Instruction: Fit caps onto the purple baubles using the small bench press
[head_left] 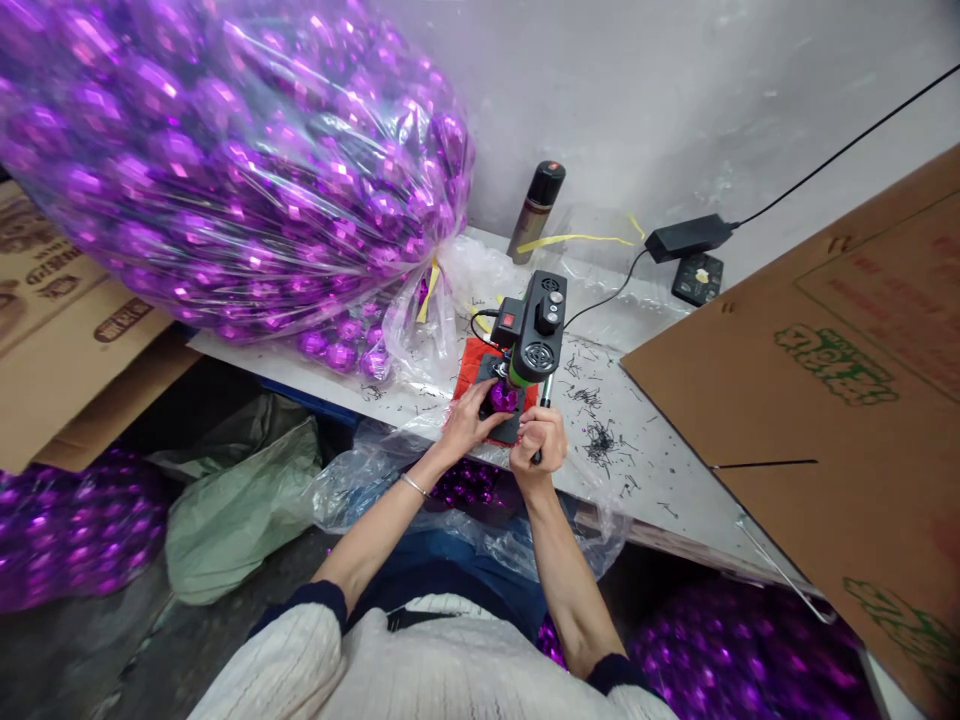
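A black bench machine with a red switch stands on an orange-red sheet on the table. Under its head sits a shiny purple faceted ball. My left hand holds that ball from the left, thumb in front and fingers behind. My right hand is wrapped round the machine's lever, just right of the ball; the dark lever end shows below the fist.
A big clear bag of purple balls fills the upper left, with loose balls below it. A spray can and power adapter stand behind. Cardboard boxes flank the table. Black scraps lie right.
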